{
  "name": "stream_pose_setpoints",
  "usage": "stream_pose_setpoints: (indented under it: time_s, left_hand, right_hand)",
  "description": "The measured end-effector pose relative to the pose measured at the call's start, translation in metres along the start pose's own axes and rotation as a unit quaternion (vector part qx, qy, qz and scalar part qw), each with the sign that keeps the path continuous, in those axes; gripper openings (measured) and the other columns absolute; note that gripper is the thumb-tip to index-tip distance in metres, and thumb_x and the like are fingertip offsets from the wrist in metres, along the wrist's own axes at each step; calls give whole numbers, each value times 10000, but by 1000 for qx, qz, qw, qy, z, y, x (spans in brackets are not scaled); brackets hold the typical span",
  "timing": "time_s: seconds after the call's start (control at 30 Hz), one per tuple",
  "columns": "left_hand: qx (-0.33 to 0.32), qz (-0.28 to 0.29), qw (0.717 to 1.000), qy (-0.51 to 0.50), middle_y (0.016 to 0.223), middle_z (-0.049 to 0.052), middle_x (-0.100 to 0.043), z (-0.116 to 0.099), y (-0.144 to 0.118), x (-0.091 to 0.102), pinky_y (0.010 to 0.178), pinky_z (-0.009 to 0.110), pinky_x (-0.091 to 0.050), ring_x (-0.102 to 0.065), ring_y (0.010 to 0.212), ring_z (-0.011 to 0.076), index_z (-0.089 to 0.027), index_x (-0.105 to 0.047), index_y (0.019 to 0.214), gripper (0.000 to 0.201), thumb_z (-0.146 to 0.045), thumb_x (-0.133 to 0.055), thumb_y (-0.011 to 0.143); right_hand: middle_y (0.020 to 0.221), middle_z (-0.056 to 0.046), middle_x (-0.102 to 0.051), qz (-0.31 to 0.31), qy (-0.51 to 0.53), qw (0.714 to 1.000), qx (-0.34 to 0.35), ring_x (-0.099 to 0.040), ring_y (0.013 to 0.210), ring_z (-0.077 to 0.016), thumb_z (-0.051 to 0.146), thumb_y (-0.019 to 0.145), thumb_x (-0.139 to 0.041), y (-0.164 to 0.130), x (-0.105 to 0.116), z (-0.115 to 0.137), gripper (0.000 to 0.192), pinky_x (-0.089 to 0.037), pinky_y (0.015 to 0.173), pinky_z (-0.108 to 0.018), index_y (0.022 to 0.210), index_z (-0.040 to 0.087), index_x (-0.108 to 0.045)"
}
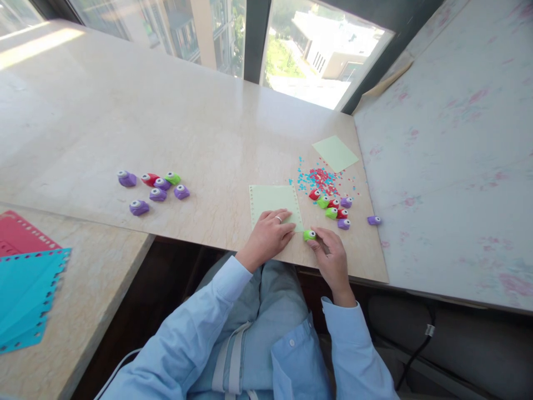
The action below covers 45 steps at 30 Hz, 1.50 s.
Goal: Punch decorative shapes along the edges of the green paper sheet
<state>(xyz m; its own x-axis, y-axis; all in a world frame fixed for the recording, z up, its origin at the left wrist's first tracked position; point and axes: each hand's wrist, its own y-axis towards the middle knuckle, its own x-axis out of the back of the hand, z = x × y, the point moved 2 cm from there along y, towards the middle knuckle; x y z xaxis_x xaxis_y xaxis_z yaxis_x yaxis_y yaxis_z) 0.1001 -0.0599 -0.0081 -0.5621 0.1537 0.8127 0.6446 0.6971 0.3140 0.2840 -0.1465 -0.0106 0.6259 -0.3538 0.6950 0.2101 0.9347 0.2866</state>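
My left hand (270, 233) lies flat on the near edge of a pale green paper sheet (272, 200) whose sides carry rows of punched holes. My right hand (328, 253) grips a small green punch (309, 235) at the sheet's near right corner. Just beyond lies a cluster of several small red, green and purple punches (333, 208), with one purple punch (373, 220) apart to the right. Blue and red paper bits (320, 179) are scattered behind them.
A second pale green sheet (335, 153) lies farther back near the window. Another group of purple, red and green punches (156, 186) sits to the left. Teal (25, 294) and red (19, 233) punched sheets lie on the lower left table. A stained wall rises on the right.
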Motion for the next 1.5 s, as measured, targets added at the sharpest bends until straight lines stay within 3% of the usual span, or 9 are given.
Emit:
stream_pose_setpoints:
  time_s: [0.3,0.57,0.77,0.93,1.5]
  left_hand:
    - [-3,-6,1000,22,1258,102,-679,-2,1,-2,977,434,-437,-590,1223,274,-195,-711,981,133,-260,-601,948]
    - [52,1,998,-24,1218,56,-692,0,5,-2,946,402,-425,-606,1153,237,-228,-725,981,98,-258,-664,909]
    - [63,-6,998,-9,1173,72,-685,-6,10,-1,902,417,-415,-593,1094,258,-224,-719,1009,253,-434,-699,870]
    - [77,-8,997,22,1106,64,-678,-9,16,-2,850,416,-413,-570,1033,264,-236,-733,969,188,-388,-703,862]
    - [59,-2,998,15,1164,70,-670,-7,14,-2,862,411,-415,-563,1071,265,-242,-742,966,187,-398,-666,897]
  right_hand:
    - [1118,-99,-699,-1,-5,1000,-6,-605,1065,-278,449,932,-593,0,0,2,325,-486,968,-487,1161,247,-705]
    - [1117,-98,-700,-3,-9,1000,-7,-604,1065,-274,458,935,-592,0,-1,0,335,-485,965,-483,1164,240,-704]
    - [1124,-102,-698,-5,-8,1000,-5,-603,1075,-274,457,937,-597,-1,-1,0,333,-490,959,-479,1165,240,-705]
    - [1115,-101,-698,-5,-8,1000,-3,-603,1064,-271,455,935,-606,0,-1,0,336,-492,952,-472,1163,229,-706]
    - [1136,-100,-723,-17,-10,1000,7,-631,1068,-267,446,942,-600,0,0,-2,314,-504,963,-483,1149,249,-728]
